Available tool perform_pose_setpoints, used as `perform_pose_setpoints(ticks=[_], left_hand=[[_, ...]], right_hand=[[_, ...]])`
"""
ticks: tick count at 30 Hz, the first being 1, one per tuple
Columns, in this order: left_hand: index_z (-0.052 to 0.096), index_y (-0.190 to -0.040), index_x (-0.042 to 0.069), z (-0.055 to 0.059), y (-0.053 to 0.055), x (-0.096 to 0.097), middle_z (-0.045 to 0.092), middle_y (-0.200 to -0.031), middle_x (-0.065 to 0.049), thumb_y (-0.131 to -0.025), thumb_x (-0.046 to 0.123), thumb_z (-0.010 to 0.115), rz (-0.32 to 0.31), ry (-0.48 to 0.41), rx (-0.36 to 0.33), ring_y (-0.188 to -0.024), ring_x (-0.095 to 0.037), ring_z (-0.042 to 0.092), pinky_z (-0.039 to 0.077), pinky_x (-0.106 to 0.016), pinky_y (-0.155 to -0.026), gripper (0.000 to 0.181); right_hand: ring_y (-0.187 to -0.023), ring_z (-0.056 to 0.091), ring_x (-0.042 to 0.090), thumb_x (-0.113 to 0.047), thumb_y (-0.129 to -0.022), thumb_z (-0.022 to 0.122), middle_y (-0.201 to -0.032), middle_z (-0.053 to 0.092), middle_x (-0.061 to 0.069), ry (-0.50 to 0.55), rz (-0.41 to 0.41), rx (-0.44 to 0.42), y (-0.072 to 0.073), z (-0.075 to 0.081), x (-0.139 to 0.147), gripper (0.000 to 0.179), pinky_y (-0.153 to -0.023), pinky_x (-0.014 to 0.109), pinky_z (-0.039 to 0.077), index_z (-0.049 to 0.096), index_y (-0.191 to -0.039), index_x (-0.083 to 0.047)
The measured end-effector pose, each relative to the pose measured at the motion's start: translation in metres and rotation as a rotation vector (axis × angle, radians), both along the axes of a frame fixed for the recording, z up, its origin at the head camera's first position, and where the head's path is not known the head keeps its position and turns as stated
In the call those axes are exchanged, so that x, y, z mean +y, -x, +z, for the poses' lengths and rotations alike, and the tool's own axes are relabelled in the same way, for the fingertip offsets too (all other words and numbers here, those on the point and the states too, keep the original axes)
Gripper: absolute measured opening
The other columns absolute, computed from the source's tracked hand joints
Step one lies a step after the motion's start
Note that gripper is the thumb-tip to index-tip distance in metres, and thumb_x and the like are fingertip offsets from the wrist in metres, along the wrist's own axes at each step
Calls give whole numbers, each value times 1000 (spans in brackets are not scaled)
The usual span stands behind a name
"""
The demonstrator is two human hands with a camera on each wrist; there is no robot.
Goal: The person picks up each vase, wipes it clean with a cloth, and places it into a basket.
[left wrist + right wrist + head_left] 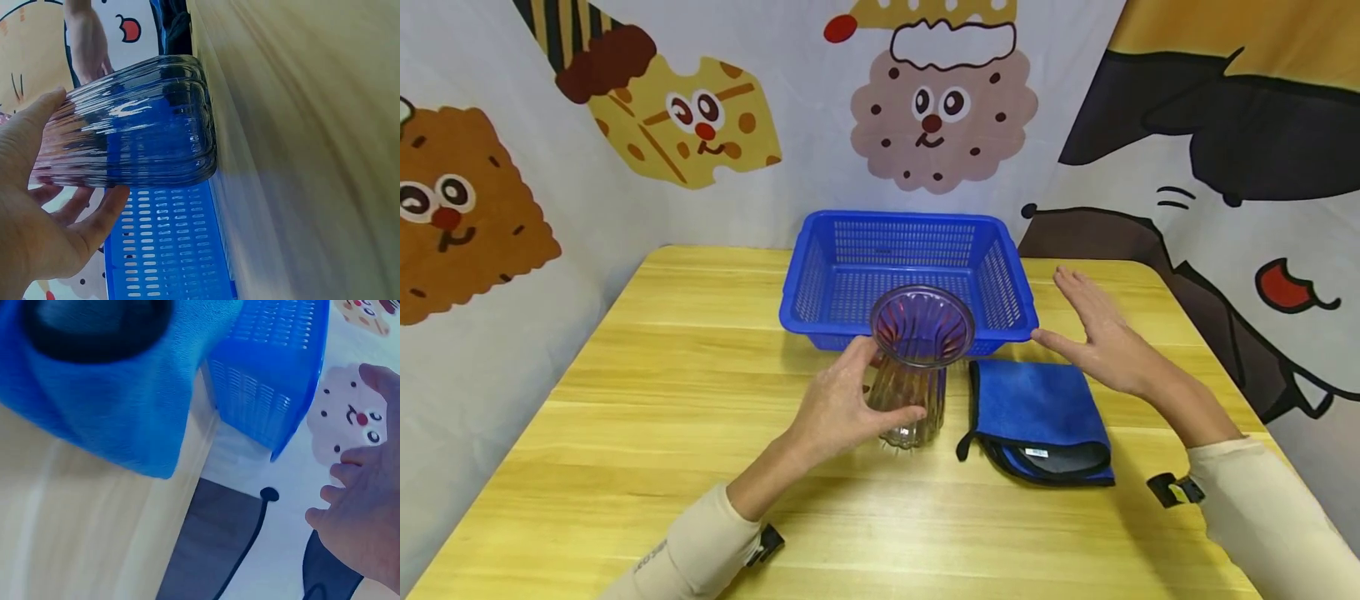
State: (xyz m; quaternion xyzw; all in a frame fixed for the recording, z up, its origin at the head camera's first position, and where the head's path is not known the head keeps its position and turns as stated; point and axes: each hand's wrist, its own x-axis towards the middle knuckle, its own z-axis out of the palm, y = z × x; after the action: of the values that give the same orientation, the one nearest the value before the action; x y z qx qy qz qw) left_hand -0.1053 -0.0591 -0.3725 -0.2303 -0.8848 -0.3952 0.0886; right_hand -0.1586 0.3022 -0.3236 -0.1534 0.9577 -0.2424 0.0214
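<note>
A ribbed, see-through glass vase [917,333] with a flared purple-tinted rim stands upright in front of the basket. My left hand [838,408] grips its side, thumb across the near face and fingers round the far left. In the left wrist view the ribbed body of the vase [144,125] lies between thumb and fingers, its base close to the tabletop. My right hand [1105,342] hovers with fingers extended and nothing in it, beside the basket's front right corner. Below it is a folded blue cloth [1037,404] with black edging.
The blue plastic basket [805,275] with slotted walls sits at the back of the wooden table [662,400], directly behind the vase. A white cartoon-printed curtain [805,100] hangs behind and along both sides of the table.
</note>
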Motion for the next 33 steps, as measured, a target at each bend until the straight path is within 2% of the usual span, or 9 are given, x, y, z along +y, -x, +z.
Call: perform_pose_setpoints(ticks=[3,6,10,17,20,24,27,33], left_hand=[[46,-149,17,-1,-1,-1,56,-132,-1,-73,55,88,8,8,5,-100,-17,63,59,-28,-73,95],[46,-150,17,-2,-2,-1,56,-133,-1,-73,55,88,16,16,4,-108,-19,62,59,-37,-83,96],[46,-150,16,-3,-3,0,56,-133,-2,-73,55,88,7,12,-6,-118,-21,59,57,-44,-94,95],[45,-150,15,-6,-3,3,55,-136,-2,-74,51,89,2,-36,-2,-124,-20,55,51,-47,-103,95],[41,-153,18,-9,-4,7,52,-140,-2,-73,50,90,0,-87,-46,-129,-22,53,48,-50,-106,99],[38,-154,20,-13,-4,10,52,-144,-2,-72,46,92,6,-146,-108,-131,-23,51,46,-50,-107,102],[38,-154,20,-13,-3,10,55,-142,-3,-71,43,94,-7,-162,-96,-130,-21,52,47,-47,-106,102],[43,-150,23,-10,4,8,64,-131,3,-69,36,97,-100,-221,-68,-118,-14,60,55,-34,-97,98]], right_hand=[[-153,-13,31,-60,-97,57,-169,-4,11,-101,31,-56,13,1,-11,100,-119,68,-3,0,-163,-10],[-152,-12,33,-64,-97,53,-169,-2,15,-148,55,-85,22,-4,-19,101,-120,66,-2,2,-162,-6],[-152,-11,34,-65,-98,49,-168,0,18,-157,60,-105,29,-10,-24,100,-121,64,-3,4,-161,-2],[-151,-15,34,-67,-98,47,-168,-6,16,-150,51,-147,31,-13,-28,102,-120,64,-7,0,-161,-3],[-151,-14,35,-66,-99,46,-168,-5,19,-155,56,-131,32,-14,-28,101,-121,61,-7,0,-161,-1],[-151,-13,36,-65,-100,46,-167,-4,20,-157,64,-115,33,-18,-28,100,-121,59,-9,1,-160,1],[-151,-14,35,-65,-100,46,-167,-4,19,-147,66,-112,33,-19,-28,100,-121,59,-10,1,-160,0],[-151,-17,33,-65,-100,47,-168,-3,19,-123,52,-107,32,-21,-28,99,-121,58,-11,2,-161,0]])
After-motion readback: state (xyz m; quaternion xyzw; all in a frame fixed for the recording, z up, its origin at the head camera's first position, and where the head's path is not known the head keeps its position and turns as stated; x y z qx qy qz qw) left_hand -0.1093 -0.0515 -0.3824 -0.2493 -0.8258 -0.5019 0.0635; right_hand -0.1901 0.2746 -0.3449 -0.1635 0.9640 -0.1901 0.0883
